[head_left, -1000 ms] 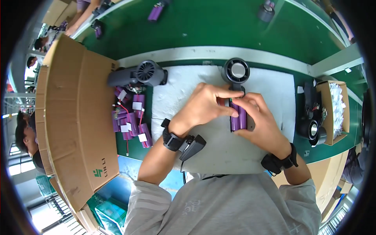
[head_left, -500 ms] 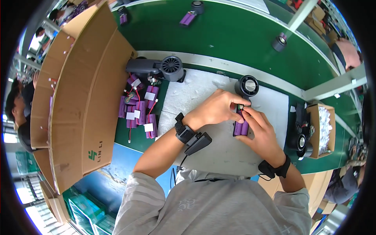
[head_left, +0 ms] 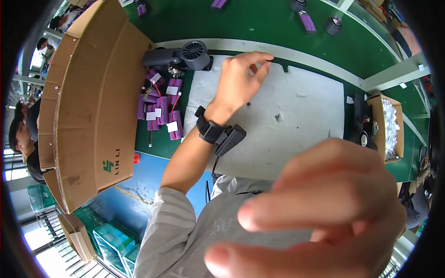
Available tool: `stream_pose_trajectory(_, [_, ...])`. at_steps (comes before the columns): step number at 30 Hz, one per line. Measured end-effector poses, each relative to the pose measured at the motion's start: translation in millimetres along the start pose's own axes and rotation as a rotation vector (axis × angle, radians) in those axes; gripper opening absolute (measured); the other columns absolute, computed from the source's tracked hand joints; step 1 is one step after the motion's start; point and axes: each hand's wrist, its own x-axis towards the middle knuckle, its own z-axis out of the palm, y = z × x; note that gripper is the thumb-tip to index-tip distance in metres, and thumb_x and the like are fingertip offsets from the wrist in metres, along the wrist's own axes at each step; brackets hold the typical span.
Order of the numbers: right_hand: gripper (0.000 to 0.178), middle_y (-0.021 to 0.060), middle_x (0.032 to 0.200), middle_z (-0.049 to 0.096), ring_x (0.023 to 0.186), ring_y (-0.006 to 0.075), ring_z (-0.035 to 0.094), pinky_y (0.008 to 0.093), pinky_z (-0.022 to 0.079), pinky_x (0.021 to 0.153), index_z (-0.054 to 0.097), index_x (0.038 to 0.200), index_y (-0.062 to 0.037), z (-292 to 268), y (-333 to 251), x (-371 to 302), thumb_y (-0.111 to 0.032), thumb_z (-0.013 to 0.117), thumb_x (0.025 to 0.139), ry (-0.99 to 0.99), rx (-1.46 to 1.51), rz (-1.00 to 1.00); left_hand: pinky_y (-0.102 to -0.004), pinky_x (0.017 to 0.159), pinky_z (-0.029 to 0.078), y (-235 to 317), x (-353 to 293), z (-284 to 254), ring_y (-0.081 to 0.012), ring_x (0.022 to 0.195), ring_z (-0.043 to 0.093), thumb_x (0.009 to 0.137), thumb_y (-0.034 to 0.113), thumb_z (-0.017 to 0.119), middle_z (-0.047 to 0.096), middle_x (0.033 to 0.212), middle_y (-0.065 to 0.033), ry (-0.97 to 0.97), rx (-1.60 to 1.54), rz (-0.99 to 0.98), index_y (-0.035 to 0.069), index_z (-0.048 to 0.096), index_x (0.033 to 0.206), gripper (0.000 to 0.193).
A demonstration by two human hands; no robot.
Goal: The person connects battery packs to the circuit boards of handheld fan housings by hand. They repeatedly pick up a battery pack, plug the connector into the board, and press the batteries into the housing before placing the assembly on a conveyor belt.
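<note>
My left hand (head_left: 243,76) hovers over the far part of the white foam pad (head_left: 296,106), its fingers bent and a little apart with nothing seen between them. My right hand (head_left: 333,199) is raised close to the camera, large and blurred. Its fingers are spread, and no object shows in them. Beyond the pad, a round black fan head (head_left: 298,5) with a purple battery pack (head_left: 307,22) lies on the green surface. Left of the pad, several purple battery packs (head_left: 162,116) with red wires and white labels lie beside a dark grey handheld fan housing (head_left: 194,55).
A tall cardboard box (head_left: 92,111) stands along the left side. At the right, a small open carton (head_left: 391,127) holds whitish parts, with black fan parts (head_left: 364,123) next to it. A white rail (head_left: 259,47) crosses the bench. Another round fan part (head_left: 333,26) sits beyond it.
The fan head with its purple battery pack has gone from the pad to the far green surface. My left hand moved up and left; my right hand let go and rose toward the camera.
</note>
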Motion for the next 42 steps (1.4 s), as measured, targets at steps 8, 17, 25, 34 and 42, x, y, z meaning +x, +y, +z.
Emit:
stream_pose_trajectory(8, [0.001, 0.011, 0.091, 0.063, 0.068, 0.0236, 0.056, 0.034, 0.044, 0.058, 0.065, 0.084, -0.0141, -32.8, 52.8, 6.0, -0.014, 0.066, 0.085, 0.019, -0.017, -0.407, -0.0378, 0.08, 0.05, 5.3, -47.7, -104.5, -0.0308, 0.089, 0.063, 0.08, 0.004, 0.068, 0.068, 0.098, -0.0132, 0.38, 0.494, 0.04, 0.005, 0.07, 0.102, 0.022])
stream_pose_trajectory(17, [0.077, 0.0218, 0.139, 0.044, 0.124, 0.036, 0.05, 0.044, 0.045, 0.099, 0.032, 0.143, -0.0065, 88.9, 214.1, 34.6, -0.017, 0.075, 0.08, -0.279, -0.389, 0.103, -0.0414, 0.085, 0.049, -42.0, -87.0, -145.3, -0.0375, 0.094, 0.062, 0.077, -0.008, 0.057, 0.067, 0.101, -0.0182, 0.392, 0.618, -0.195, 0.004, 0.066, 0.11, 0.036])
stream_pose_trajectory(25, [0.071, 0.0197, 0.127, 0.056, 0.117, 0.0351, 0.056, 0.0412, 0.046, 0.098, 0.038, 0.135, -0.0048, 114.9, 229.7, 38.7, -0.017, 0.078, 0.077, -0.289, -0.236, 0.291, -0.0354, 0.08, 0.052, -36.9, -86.5, -147.3, -0.0275, 0.084, 0.067, 0.08, -0.006, 0.061, 0.07, 0.091, -0.0156, 0.481, 0.527, -0.408, 0.003, 0.066, 0.11, 0.032])
stream_pose_trajectory(34, [0.059, 0.0105, 0.1, 0.062, 0.084, 0.0123, 0.06, 0.0271, 0.048, 0.073, 0.045, 0.132, -0.0062, -42.7, 181.9, 30.8, -0.024, 0.073, 0.083, 0.185, 0.151, 0.366, -0.0267, 0.071, 0.054, -18.7, -94.4, -161.6, -0.0209, 0.078, 0.068, 0.088, 0.002, 0.064, 0.068, 0.09, -0.0142, 0.875, -0.014, -0.26, -0.007, 0.06, 0.108, 0.023])
stream_pose_trajectory(42, [0.045, 0.0053, 0.067, 0.056, 0.064, 0.0122, 0.054, 0.0287, 0.039, 0.057, 0.063, 0.102, -0.001, -84.6, 159.0, -17.8, -0.043, 0.062, 0.088, -0.463, -0.655, 0.678, -0.0365, 0.077, 0.06, 49.7, -67.1, -85.3, -0.0321, 0.088, 0.069, 0.097, 0.005, 0.049, 0.064, 0.104, -0.021, 0.171, -1.127, -0.177, -0.003, 0.047, 0.125, 0.029])
